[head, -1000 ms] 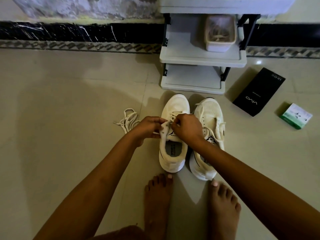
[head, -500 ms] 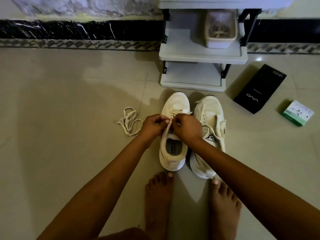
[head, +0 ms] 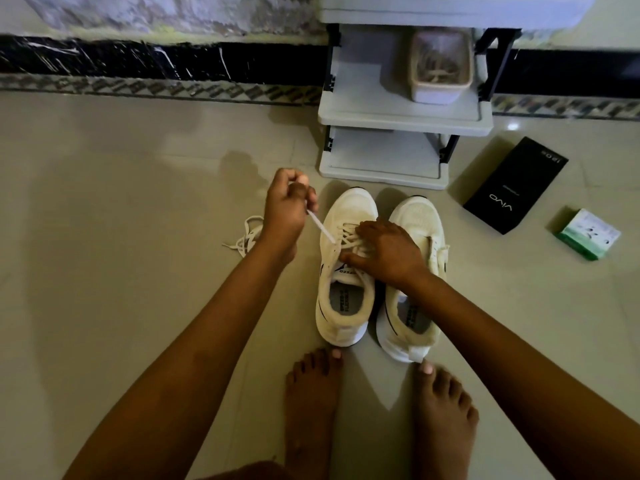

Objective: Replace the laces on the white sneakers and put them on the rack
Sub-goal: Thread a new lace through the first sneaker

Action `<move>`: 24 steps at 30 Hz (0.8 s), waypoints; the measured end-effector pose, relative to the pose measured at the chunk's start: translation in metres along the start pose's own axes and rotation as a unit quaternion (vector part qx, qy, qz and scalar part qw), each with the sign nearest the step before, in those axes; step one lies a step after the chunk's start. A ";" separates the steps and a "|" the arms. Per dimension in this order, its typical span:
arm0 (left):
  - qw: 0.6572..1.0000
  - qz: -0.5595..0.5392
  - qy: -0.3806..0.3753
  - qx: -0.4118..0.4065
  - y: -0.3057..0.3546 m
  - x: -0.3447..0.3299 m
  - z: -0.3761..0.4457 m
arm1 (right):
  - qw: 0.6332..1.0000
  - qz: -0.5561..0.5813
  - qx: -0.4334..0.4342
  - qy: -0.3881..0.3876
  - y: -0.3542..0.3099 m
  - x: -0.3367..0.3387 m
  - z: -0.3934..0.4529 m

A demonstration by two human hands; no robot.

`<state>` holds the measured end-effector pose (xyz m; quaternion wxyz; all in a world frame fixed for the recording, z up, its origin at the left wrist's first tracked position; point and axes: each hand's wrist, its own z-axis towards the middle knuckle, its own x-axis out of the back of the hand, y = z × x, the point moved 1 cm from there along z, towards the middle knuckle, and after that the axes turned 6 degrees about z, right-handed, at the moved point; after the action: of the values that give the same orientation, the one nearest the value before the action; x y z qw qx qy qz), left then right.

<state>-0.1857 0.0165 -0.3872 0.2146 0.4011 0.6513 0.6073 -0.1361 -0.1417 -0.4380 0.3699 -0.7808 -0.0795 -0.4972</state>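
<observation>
1. The left hand (head: 285,211) is raised beside the left sneaker (head: 346,268), fingers curled round a white lace (head: 320,227) drawn taut from the eyelets.
2. The right hand (head: 388,252) lies on that sneaker's lacing, fingers spread fairly flat and pressing; whether a fingertip hooks a lace seems uncertain.
3. The right sneaker (head: 420,220) stands touching it, both on the floor before the rack (head: 388,116).
4. A loose lace (head: 247,233) lies left of the shoes.

black box (head: 515,186): "vivo", "1201" | insole print unreadable
</observation>
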 end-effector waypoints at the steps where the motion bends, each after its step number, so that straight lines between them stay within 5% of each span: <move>1: 0.997 0.075 -0.016 0.002 -0.007 -0.003 -0.002 | 1.000 0.007 0.000 -0.009 0.001 0.001 -0.001; 5: 0.914 0.374 -0.155 -0.016 -0.046 -0.013 -0.015 | 1.000 0.017 0.004 -0.017 0.003 -0.001 -0.004; 10: 0.887 0.424 -0.184 -0.011 -0.048 -0.013 -0.013 | 1.000 0.021 0.004 -0.013 0.004 -0.003 -0.006; 12: 0.932 0.277 -0.225 0.065 -0.037 -0.009 -0.011 | 1.000 0.016 0.003 -0.019 0.005 -0.004 -0.006; 14: 0.964 0.000 -0.227 0.141 -0.018 0.001 -0.007 | 1.000 0.022 -0.002 -0.023 0.006 -0.003 -0.007; 17: 0.927 -0.290 -0.189 0.141 0.011 0.020 0.005 | 0.999 0.037 -0.007 -0.017 0.006 -0.003 -0.007; 19: 0.962 -0.189 -0.167 0.102 0.018 0.025 0.011 | 0.999 0.047 -0.009 -0.019 0.006 -0.004 -0.008; 21: 0.987 0.033 -0.146 0.059 0.013 0.022 0.010 | 0.997 0.066 -0.010 -0.026 0.006 -0.003 -0.008; 24: 0.953 0.255 -0.162 -0.003 -0.008 0.008 0.001 | 0.994 0.098 -0.009 -0.038 0.009 -0.003 -0.009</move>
<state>-0.1914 0.0235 -0.3930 0.1562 0.6459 0.4819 0.5711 -0.1395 -0.1536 -0.4426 0.4066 -0.8061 -0.0125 -0.4298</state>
